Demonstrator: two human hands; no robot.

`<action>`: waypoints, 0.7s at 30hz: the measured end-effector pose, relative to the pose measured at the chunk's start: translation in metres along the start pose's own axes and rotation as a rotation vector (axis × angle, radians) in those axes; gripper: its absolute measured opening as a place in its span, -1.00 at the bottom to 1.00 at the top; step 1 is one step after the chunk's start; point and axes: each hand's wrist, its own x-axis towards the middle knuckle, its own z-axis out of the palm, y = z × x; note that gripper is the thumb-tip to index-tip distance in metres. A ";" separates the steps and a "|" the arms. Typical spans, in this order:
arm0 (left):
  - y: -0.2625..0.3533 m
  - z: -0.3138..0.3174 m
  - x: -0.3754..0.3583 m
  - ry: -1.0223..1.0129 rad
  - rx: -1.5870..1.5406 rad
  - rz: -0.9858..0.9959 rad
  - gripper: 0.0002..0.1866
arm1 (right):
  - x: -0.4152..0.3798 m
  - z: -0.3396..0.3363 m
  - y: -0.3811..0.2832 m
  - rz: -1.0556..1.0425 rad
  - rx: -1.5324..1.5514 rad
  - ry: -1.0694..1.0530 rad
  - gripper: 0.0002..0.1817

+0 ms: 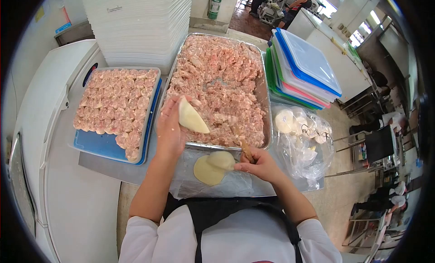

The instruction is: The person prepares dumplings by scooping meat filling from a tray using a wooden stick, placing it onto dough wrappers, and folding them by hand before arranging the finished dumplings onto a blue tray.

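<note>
My left hand (170, 127) is raised at the near left edge of a big metal tray (268, 122) of pinkish ground meat (217, 63). A pale, round dumpling wrapper (192, 118) is held in it, curved over. My right hand (264, 166) grips a wooden spatula (245, 149), whose meat-smeared tip reaches over the tray. The same hand's fingertips touch a lifted wrapper (221, 160), which overlaps more flat wrappers (207, 172) on a plastic sheet. To the left, neat rows of filled dumplings (115, 97) cover most of a blue-lined tray (97, 143).
A clear plastic bag (301, 140) of wrappers lies at the right. Behind it is a stack of colored lids (308, 63). White stacked trays (136, 27) rise at the back left, beside a white freezer (68, 181). Other people work in the background.
</note>
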 end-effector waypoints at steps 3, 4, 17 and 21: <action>-0.009 0.011 -0.008 -0.039 0.360 0.045 -0.86 | 0.004 -0.005 -0.007 -0.020 -0.017 0.004 -0.66; -0.011 0.018 -0.011 -0.052 0.656 0.086 -0.86 | 0.008 -0.003 -0.020 -0.052 0.000 0.076 -0.65; -0.003 0.025 -0.006 -0.543 0.682 -0.131 -0.75 | 0.032 -0.010 -0.037 -0.042 0.093 0.141 -0.73; -0.009 0.022 -0.003 -0.434 0.842 0.169 -0.60 | 0.044 -0.012 -0.040 -0.016 0.289 0.221 -0.84</action>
